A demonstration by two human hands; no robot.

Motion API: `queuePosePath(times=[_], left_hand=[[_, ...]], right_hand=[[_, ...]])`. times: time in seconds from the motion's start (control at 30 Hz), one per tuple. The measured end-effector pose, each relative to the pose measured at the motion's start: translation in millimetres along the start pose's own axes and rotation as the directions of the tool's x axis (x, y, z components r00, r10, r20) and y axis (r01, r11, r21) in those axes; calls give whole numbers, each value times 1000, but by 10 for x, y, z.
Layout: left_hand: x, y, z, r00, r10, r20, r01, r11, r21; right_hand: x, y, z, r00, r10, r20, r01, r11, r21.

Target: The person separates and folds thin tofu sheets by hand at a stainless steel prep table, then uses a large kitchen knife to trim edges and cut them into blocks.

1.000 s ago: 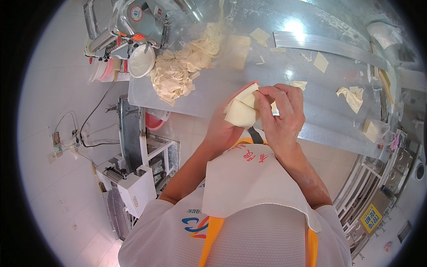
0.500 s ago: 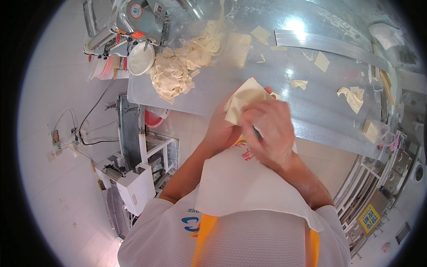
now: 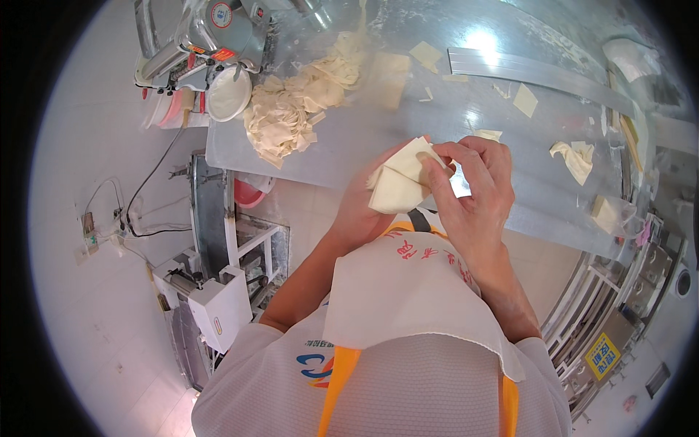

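Observation:
A stack of thin, pale yellow dough wrappers [image 3: 400, 182] rests in my left hand [image 3: 357, 207], whose fingers close round it from below and behind. My right hand [image 3: 477, 193] pinches the stack's right edge between thumb and fingers, and the top sheets look lifted or bent there. Both hands are in front of the metal table's near edge. On the table to the left lies a heap of crumpled dough scraps [image 3: 280, 124]. Beyond the hands is a flat, squarish dough sheet [image 3: 389, 80].
A dough-rolling machine [image 3: 218, 36] stands at the far left, beside a white bowl [image 3: 229, 93]. A long metal strip [image 3: 539, 76] lies across the back right of the metal table [image 3: 328, 164]. Loose dough pieces [image 3: 526, 100] and a crumpled dough piece [image 3: 575, 160] are at right.
My right hand, blurred over the stack before, has shifted right and now pinches its edge. The stack has turned and lowered slightly in my left hand.

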State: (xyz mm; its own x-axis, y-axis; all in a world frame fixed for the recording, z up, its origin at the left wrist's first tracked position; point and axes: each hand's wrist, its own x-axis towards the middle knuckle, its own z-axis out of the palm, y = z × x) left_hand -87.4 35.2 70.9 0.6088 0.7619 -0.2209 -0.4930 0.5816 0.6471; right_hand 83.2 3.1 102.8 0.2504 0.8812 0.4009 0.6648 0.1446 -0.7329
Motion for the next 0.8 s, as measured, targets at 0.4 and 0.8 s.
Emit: queuePosePath(times=[0.4,0.8], left_hand=[[-15,11,11,1000,-15,0,15,1000,-1],[-17,-57,-52,999,-17,-34,19,998,53]], right_hand=[[-35,-18,9,994,111,6,-111,993,27],[-64,6,42,990,143,-12,-143,989,32]])
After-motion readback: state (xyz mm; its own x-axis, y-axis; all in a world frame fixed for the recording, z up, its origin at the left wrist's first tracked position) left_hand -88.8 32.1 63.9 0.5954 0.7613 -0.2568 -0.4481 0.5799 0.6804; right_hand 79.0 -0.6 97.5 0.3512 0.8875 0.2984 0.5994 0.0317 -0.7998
